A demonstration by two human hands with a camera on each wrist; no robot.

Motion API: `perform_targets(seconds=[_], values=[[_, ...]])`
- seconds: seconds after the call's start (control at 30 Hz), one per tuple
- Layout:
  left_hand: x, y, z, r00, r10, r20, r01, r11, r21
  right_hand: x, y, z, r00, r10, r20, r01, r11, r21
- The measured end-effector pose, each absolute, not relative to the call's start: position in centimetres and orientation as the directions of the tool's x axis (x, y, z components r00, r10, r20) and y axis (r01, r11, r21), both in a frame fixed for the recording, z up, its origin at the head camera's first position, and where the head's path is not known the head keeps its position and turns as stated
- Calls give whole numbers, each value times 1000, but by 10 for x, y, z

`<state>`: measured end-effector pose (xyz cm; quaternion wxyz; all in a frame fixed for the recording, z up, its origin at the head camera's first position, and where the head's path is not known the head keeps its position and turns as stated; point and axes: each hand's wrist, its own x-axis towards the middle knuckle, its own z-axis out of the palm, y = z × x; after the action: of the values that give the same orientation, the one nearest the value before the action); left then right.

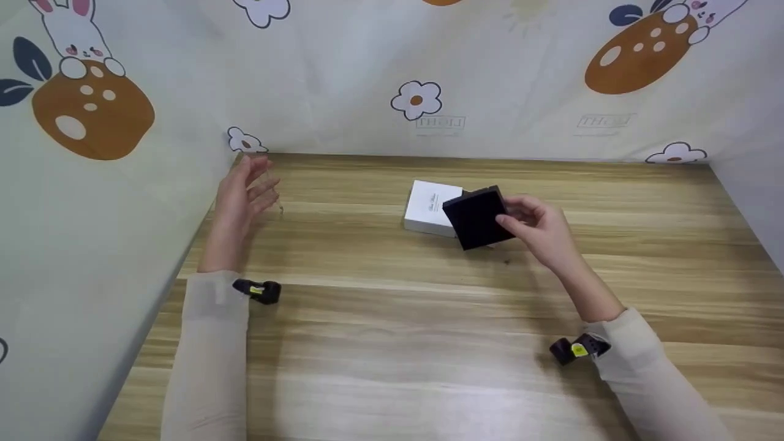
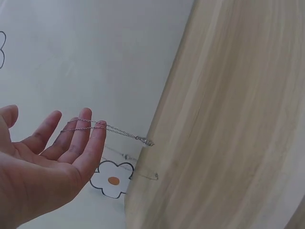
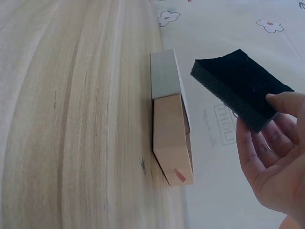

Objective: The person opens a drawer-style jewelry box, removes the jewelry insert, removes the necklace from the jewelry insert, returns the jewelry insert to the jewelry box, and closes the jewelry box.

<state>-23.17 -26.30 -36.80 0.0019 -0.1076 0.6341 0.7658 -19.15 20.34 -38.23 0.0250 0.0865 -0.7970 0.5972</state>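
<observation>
A thin silver chain necklace (image 2: 119, 131) with a small pendant hangs over the fingers of my left hand (image 1: 239, 196), at the table's far left. That hand (image 2: 57, 167) lies palm up, its fingers loosely bent and the thumb apart. My right hand (image 1: 542, 229) pinches a square black foam pad (image 1: 478, 217) between thumb and fingers. In the right wrist view the foam pad (image 3: 238, 88) is tilted above the table. Beside it is a small white box (image 1: 432, 207) with print on top. Its tan part (image 3: 169, 133) sticks out of the white part (image 3: 165, 74).
The wood-grain table (image 1: 392, 343) meets a pale patterned cloth (image 1: 343, 79) at its back and left edges. Small dark marks (image 1: 506, 262) show on the wood near the box. Each sleeve carries a black wrist camera (image 1: 260, 291).
</observation>
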Motion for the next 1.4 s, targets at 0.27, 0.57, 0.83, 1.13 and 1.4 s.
perform_targets(seconds=[0.27, 0.57, 0.83, 1.13, 1.4], values=[[-233, -264, -380, -975, -137, -173, -145, -193, 970, -190, 204, -382, -986, -99, 137, -160, 282, -946], [-237, -256, -385, -966, -125, -226, -192, -235, 953, -190, 205, -383, -986, -93, 138, -159, 281, -946], [-241, -250, -386, -969, -117, -217, -188, -218, 958, -190, 206, -383, -987, -86, 134, -152, 280, -948], [-242, -250, -388, -954, -104, -282, -253, -229, 940, -192, 206, -385, -986, -85, 143, -161, 269, -950], [-244, -250, -395, -948, -38, -316, -311, -100, 945, -192, 207, -386, -987, -87, 138, -156, 264, -952]])
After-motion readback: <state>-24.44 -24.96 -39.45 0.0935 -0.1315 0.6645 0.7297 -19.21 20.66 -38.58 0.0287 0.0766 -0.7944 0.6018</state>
